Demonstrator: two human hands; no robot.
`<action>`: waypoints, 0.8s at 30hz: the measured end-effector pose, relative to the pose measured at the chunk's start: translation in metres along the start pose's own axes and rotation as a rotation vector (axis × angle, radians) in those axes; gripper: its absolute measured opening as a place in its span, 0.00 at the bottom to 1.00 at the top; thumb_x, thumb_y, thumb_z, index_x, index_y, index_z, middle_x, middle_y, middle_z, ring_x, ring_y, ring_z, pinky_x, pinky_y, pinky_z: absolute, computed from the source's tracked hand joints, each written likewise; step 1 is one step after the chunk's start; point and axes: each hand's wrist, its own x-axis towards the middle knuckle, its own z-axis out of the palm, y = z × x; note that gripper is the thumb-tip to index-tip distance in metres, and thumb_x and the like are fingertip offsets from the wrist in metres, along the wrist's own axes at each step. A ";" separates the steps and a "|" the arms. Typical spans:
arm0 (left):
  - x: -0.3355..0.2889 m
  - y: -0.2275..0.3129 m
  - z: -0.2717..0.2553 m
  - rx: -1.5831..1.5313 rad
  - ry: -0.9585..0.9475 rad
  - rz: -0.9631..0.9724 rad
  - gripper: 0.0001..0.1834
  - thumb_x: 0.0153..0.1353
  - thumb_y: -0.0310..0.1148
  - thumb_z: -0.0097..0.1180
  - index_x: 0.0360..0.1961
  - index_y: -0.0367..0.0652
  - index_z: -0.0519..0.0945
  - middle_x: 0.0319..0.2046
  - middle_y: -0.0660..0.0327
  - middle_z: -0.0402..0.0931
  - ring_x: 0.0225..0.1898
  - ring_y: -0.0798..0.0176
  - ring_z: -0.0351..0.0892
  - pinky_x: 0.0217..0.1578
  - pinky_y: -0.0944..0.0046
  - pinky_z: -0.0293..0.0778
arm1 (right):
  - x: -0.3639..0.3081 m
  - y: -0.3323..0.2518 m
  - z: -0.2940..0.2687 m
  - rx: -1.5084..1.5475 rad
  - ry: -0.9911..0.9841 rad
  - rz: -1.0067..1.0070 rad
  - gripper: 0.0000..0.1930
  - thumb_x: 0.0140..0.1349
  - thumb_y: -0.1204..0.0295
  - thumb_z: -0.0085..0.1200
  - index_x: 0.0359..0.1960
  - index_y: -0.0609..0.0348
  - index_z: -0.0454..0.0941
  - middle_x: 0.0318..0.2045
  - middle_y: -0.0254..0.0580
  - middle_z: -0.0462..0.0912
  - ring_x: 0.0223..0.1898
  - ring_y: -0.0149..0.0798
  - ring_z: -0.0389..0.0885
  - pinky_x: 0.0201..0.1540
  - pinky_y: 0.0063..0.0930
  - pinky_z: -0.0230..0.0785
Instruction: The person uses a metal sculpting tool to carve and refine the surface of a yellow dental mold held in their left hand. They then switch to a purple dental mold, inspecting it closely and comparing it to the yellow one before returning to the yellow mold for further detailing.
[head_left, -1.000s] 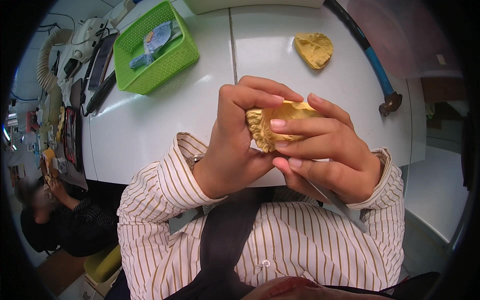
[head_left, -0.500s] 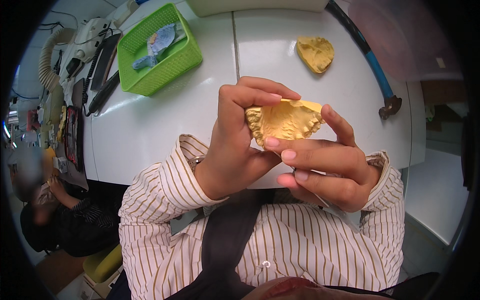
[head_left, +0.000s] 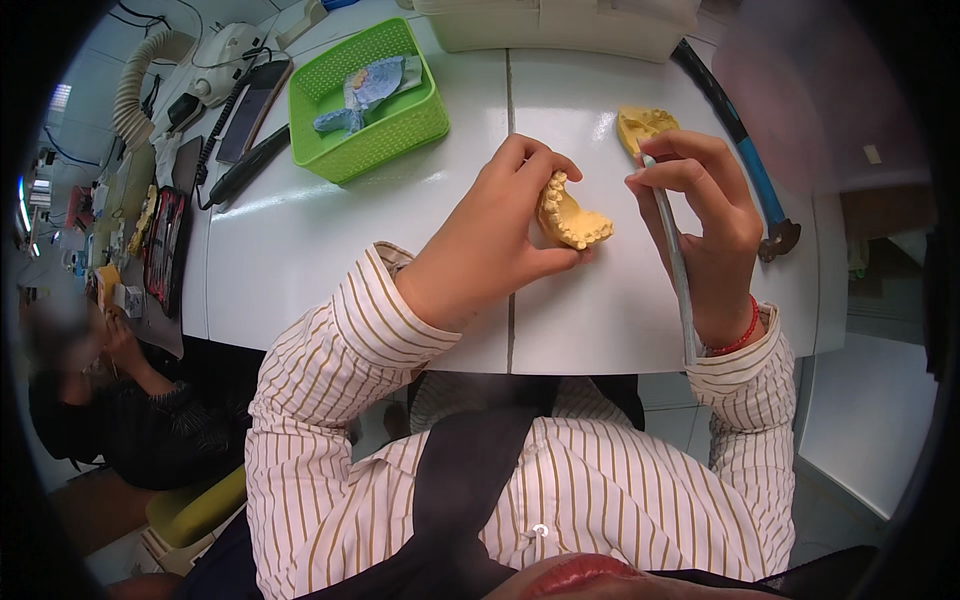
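Observation:
My left hand point(head_left: 500, 225) is closed around a yellow plaster dental cast point(head_left: 575, 222), tilted so its arch of teeth shows, over the white table point(head_left: 400, 270). Between the thumb and fingers of my right hand point(head_left: 715, 220) is a slim grey hand tool point(head_left: 676, 265). Its shaft slants down toward my right cuff; the kind of tool does not show clearly. Just beyond those fingertips lies a second yellow dental cast point(head_left: 640, 127), partly covered by them. Whether they touch it I cannot tell.
A green plastic basket point(head_left: 370, 150) holding blue pieces stands at the far left. A hammer point(head_left: 755, 170) with a black and blue handle lies at the right. Left of the basket are a black handpiece point(head_left: 250, 165) and a flexible hose point(head_left: 135, 95). Another person point(head_left: 130, 370) sits at the left.
My hands have moved apart. The left keeps the dental cast, now turned. The right has left that cast and moved up and right with the tool, toward the second cast.

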 end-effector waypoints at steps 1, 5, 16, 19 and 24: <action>0.001 -0.002 -0.004 0.063 -0.052 -0.029 0.32 0.44 0.37 0.70 0.50 0.38 0.72 0.40 0.54 0.68 0.47 0.54 0.70 0.47 0.61 0.67 | 0.002 0.002 0.002 -0.065 -0.046 -0.005 0.10 0.47 0.87 0.58 0.30 0.63 0.75 0.36 0.42 0.77 0.36 0.39 0.80 0.36 0.28 0.76; 0.002 -0.023 -0.008 0.203 -0.061 0.021 0.37 0.45 0.41 0.69 0.55 0.37 0.70 0.44 0.53 0.69 0.49 0.53 0.68 0.49 0.59 0.65 | 0.002 0.012 0.013 -0.083 -0.207 0.095 0.08 0.50 0.88 0.52 0.32 0.67 0.73 0.36 0.46 0.77 0.36 0.48 0.80 0.39 0.31 0.74; 0.008 -0.042 -0.010 0.167 -0.042 0.139 0.38 0.43 0.38 0.69 0.55 0.33 0.69 0.48 0.50 0.71 0.53 0.50 0.67 0.54 0.57 0.64 | -0.004 0.003 0.018 -0.143 -0.315 0.075 0.09 0.52 0.88 0.47 0.35 0.69 0.72 0.38 0.48 0.76 0.38 0.52 0.78 0.40 0.36 0.71; 0.004 -0.038 -0.014 0.202 -0.037 0.126 0.38 0.45 0.40 0.68 0.56 0.32 0.69 0.50 0.50 0.70 0.53 0.50 0.67 0.54 0.58 0.65 | -0.005 0.002 0.019 -0.151 -0.331 0.053 0.09 0.52 0.88 0.46 0.35 0.69 0.72 0.38 0.48 0.76 0.38 0.52 0.78 0.40 0.37 0.71; -0.001 -0.022 -0.051 0.071 0.076 0.132 0.30 0.53 0.42 0.64 0.55 0.40 0.72 0.50 0.56 0.72 0.53 0.59 0.71 0.47 0.63 0.69 | -0.006 0.006 0.020 -0.178 -0.330 0.038 0.06 0.54 0.85 0.47 0.35 0.68 0.72 0.37 0.48 0.76 0.37 0.52 0.78 0.39 0.37 0.71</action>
